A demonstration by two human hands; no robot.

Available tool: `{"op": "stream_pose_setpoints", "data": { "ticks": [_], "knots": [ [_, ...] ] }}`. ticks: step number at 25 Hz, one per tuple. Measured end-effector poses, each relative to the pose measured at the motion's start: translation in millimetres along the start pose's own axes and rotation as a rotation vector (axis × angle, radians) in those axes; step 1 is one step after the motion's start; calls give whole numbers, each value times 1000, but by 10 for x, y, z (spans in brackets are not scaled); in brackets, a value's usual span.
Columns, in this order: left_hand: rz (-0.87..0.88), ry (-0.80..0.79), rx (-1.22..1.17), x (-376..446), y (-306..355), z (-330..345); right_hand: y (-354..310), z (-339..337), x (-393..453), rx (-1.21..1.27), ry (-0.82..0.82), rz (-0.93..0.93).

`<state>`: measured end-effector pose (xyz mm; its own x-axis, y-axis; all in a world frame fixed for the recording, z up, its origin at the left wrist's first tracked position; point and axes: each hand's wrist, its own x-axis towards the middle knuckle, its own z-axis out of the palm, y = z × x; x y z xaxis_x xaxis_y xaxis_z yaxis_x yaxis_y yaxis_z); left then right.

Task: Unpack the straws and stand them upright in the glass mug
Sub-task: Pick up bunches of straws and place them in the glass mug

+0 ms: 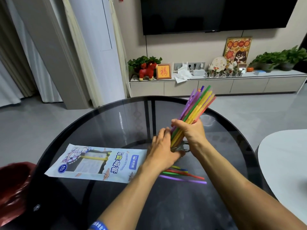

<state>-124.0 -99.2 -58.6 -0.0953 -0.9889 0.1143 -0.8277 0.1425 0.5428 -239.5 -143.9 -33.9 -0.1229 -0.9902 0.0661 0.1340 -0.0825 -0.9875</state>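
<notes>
A thick bundle of coloured straws [198, 105] leans up and to the right, its lower ends inside the glass mug [184, 147] on the dark round glass table [103, 123]. My right hand [191, 131] is closed around the bundle just above the mug's rim. My left hand [162, 150] wraps the mug's left side and hides most of it. Several loose straws [182, 175] lie flat on the table just in front of the mug. The opened pale blue straw packet [98, 163] lies flat to the left, with a yellow straw showing through its window.
A dark red bin [13, 185] stands at the table's left front edge. A white table [285, 160] sits close on the right. Beyond the table are grey floor, a low TV cabinet [216, 85] with plants and ornaments, and curtains at left.
</notes>
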Motion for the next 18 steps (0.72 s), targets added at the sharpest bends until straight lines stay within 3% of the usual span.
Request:
{"op": "stream_pose_setpoints", "data": {
  "ticks": [4,8,11,14,18],
  "knots": [
    [-36,-7,-38,-24,-2,25,-17,-91,-78,-89,-118,27],
    [0,105,-76,-343,-146,-162,-13,-356,-276,-309,-258,205],
    [-75,64,144,-739,-553,-309,22,-662,-592,-555,-307,387],
    [-167,-156,334,-1135,-809,-375,19,-713,-977,-907,-395,277],
    [-187,-242,374,-1369,-798,-481,111,-466,-1390,-1448,-472,-36]
  ]
}}
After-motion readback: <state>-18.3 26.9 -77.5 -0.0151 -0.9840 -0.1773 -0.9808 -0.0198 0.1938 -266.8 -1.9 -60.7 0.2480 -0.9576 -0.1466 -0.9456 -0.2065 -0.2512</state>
